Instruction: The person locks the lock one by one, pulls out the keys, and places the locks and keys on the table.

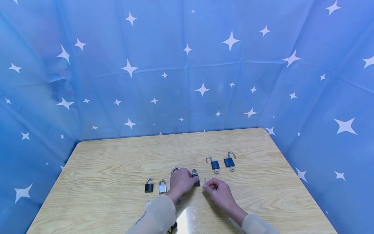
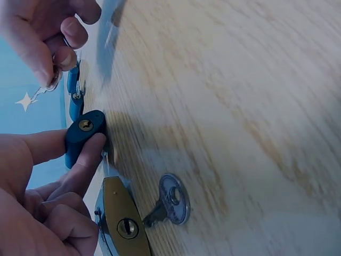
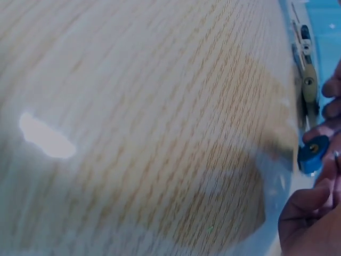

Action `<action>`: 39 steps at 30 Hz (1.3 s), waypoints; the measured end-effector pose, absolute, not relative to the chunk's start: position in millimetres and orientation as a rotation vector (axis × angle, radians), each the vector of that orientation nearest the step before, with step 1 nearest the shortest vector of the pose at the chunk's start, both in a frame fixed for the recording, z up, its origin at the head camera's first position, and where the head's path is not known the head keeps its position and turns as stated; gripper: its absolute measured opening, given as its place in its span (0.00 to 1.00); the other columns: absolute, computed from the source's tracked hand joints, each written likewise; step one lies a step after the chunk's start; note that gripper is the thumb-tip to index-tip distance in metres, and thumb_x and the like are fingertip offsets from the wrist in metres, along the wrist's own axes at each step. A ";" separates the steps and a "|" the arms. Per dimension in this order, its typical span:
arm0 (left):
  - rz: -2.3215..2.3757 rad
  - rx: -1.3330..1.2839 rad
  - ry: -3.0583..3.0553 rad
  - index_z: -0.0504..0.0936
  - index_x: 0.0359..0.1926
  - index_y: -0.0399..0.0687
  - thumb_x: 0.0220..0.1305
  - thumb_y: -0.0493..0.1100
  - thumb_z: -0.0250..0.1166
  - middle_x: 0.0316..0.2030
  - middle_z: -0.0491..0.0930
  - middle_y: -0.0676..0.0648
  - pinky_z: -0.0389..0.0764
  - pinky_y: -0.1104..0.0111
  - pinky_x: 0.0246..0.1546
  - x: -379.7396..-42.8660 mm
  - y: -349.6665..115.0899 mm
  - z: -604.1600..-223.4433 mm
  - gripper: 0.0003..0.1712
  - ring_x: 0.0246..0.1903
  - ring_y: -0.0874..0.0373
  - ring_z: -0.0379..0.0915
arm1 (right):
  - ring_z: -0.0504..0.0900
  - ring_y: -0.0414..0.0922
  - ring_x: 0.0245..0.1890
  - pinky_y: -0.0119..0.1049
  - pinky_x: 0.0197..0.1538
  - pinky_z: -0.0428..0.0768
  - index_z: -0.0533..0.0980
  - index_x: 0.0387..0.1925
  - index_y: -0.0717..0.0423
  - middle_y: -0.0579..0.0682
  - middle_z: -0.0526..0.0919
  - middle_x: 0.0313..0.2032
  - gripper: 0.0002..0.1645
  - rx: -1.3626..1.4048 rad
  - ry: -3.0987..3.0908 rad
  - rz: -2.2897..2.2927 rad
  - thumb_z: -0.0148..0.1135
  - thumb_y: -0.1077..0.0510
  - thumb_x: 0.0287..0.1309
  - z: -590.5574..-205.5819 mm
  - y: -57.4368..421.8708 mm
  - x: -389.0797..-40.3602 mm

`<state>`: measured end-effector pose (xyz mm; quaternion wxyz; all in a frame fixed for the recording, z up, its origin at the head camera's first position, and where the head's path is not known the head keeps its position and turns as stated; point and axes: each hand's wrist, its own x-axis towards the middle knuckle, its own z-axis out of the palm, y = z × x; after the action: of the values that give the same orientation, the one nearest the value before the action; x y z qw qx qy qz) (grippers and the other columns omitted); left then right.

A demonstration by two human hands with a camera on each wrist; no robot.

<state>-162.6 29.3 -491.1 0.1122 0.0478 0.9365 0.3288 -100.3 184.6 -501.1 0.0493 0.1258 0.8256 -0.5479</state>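
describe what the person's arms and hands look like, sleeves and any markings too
The left sleeve and right sleeve are long and pale cream, ending near the wrists. Small dark lettering runs along the left one, too small to read with confidence. The left hand and right hand are both ungloved.

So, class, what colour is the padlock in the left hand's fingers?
The padlock is blue, best seen in the left wrist view.
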 end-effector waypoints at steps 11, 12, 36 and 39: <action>0.890 0.146 2.801 0.73 0.15 0.53 0.54 0.57 0.69 0.17 0.71 0.53 0.65 0.65 0.21 -162.3 29.3 -488.4 0.21 0.20 0.58 0.65 | 0.69 0.41 0.21 0.29 0.24 0.68 0.75 0.26 0.57 0.46 0.72 0.21 0.08 0.374 2.520 -1.651 0.66 0.58 0.53 -500.8 186.2 -98.8; 0.881 0.153 2.808 0.73 0.15 0.53 0.54 0.57 0.69 0.16 0.71 0.53 0.65 0.65 0.20 -162.3 29.1 -488.5 0.21 0.19 0.58 0.65 | 0.69 0.41 0.21 0.29 0.23 0.67 0.75 0.26 0.57 0.46 0.72 0.21 0.08 0.374 2.519 -1.649 0.66 0.57 0.53 -500.5 186.3 -98.8; 0.727 0.314 3.021 0.74 0.14 0.53 0.58 0.56 0.66 0.13 0.71 0.55 0.64 0.66 0.16 -159.8 22.7 -484.7 0.21 0.16 0.60 0.65 | 0.70 0.39 0.21 0.31 0.25 0.69 0.79 0.26 0.54 0.44 0.76 0.21 0.07 0.073 2.585 -1.474 0.66 0.55 0.54 -503.4 186.6 -96.4; 0.809 0.322 3.039 0.83 0.24 0.54 0.59 0.53 0.65 0.20 0.79 0.54 0.67 0.65 0.18 -159.2 14.3 -479.4 0.12 0.18 0.61 0.68 | 0.70 0.39 0.20 0.31 0.23 0.68 0.80 0.26 0.53 0.43 0.77 0.20 0.05 0.031 2.592 -1.427 0.65 0.56 0.53 -501.8 184.0 -96.3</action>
<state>-159.2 14.3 -479.4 -0.0100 0.1018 0.9613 0.2559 -96.3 184.0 -501.8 0.0914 0.0104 0.8723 -0.4802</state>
